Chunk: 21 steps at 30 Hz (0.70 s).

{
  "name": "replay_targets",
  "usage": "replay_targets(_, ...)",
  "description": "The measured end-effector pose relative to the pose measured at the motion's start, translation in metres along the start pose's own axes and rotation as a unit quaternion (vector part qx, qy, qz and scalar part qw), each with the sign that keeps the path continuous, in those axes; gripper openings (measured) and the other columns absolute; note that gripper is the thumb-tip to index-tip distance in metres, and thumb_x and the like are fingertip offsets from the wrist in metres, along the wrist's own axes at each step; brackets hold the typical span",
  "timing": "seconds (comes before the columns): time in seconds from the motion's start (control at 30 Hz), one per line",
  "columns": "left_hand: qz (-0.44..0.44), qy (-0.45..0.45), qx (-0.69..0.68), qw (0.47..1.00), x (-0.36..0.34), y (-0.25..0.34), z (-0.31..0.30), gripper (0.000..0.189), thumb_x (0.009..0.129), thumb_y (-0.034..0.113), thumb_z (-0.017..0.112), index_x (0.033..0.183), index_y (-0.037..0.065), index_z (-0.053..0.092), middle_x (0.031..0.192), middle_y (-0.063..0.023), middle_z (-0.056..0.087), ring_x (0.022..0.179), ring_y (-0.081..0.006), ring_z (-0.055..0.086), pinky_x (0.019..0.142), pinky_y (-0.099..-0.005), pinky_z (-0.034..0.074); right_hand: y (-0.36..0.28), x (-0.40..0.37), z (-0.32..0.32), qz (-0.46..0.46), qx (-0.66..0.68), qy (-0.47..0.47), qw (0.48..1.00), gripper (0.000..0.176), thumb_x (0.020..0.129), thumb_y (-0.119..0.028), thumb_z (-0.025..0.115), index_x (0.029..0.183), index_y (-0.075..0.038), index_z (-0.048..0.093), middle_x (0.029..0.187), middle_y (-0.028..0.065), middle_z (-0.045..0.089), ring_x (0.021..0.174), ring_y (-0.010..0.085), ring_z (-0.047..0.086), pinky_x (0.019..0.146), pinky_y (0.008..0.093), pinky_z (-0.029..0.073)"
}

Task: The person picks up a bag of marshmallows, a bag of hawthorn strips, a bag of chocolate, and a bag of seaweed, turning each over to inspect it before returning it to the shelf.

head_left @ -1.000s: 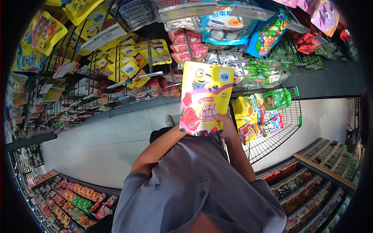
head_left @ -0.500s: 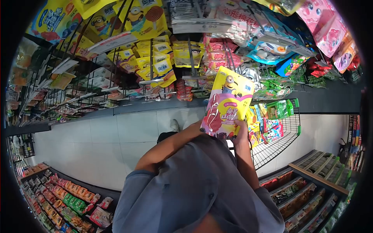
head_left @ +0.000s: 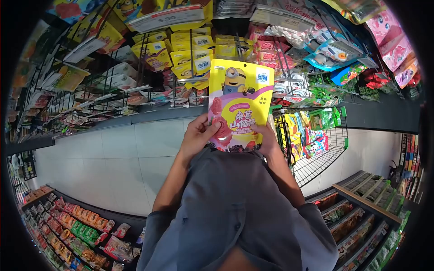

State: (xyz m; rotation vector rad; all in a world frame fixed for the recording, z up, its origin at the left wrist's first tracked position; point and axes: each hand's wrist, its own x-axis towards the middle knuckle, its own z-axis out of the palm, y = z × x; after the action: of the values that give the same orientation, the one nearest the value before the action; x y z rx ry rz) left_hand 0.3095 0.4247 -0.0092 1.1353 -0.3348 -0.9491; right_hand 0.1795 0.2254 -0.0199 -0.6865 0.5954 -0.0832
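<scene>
A yellow and purple snack bag (head_left: 242, 99) with a cartoon Minion and mulberry-hawthorn lettering faces me, upright in front of my chest. My left hand (head_left: 197, 134) pinches its lower left side, the thumb lying on the front. At the lower right edge, my right hand (head_left: 267, 137) grips it, with the thumb over the front and the other fingers hidden behind. To the right of my right hand stands a wire shopping cart (head_left: 318, 170) with a green-trimmed rim, holding several colourful snack bags (head_left: 316, 142).
A shelf rack ahead carries several hanging yellow snack bags (head_left: 192, 61) on hooks, with price tags (head_left: 169, 18) above. Behind me on the left is a low display of packaged snacks (head_left: 83, 228); bins (head_left: 346, 221) stand at the right. Pale floor tiles (head_left: 113, 149) lie between.
The snack bag has moved left and turned from tilted to nearly upright. My left hand, mostly hidden behind it before, now shows at its left edge with the thumb on the front.
</scene>
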Motion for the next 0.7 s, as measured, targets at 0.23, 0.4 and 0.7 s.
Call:
replay_targets(0.23, 0.201, 0.251, 0.416, 0.851, -0.020, 0.018, 0.012, 0.056, 0.088, 0.016, 0.069, 0.134, -0.002, 0.043, 0.124, -0.0137, 0.056, 0.113, -0.0203, 0.056, 0.090, -0.0338, 0.049, -0.001, -0.006, 0.048, -0.101, -0.243, 0.018, 0.965, 0.030, 0.085, -0.006, 0.064, 0.113, 0.001, 0.059, 0.103, 0.0066, 0.065, 0.092, 0.0140, 0.062, 0.080, 0.0284, 0.050)
replay_targets(0.4, 0.188, 0.112, 0.289, 0.932, -0.020, 0.022, 0.026, 0.079, 0.085, 0.030, 0.071, 0.143, -0.002, 0.028, 0.135, -0.0217, 0.046, 0.125, -0.0305, 0.049, 0.099, -0.0389, 0.044, -0.002, -0.008, 0.066, -0.273, -0.413, -0.157, 0.854, 0.053, 0.085, -0.009, 0.063, 0.135, 0.001, 0.048, 0.136, 0.0143, 0.049, 0.118, 0.0226, 0.054, 0.091, 0.0322, 0.046)
replay_targets(0.7, 0.050, 0.060, -0.416, 0.906, -0.031, 0.018, 0.009, 0.075, 0.089, 0.061, 0.044, 0.140, 0.006, 0.039, 0.136, -0.0189, 0.048, 0.120, -0.0342, 0.052, 0.100, -0.0480, 0.043, -0.017, -0.017, 0.080, -0.403, -0.533, -0.134, 0.732, 0.070, 0.068, -0.001, 0.069, 0.135, -0.004, 0.049, 0.142, 0.0205, 0.043, 0.132, 0.0339, 0.039, 0.106, 0.0419, 0.034)
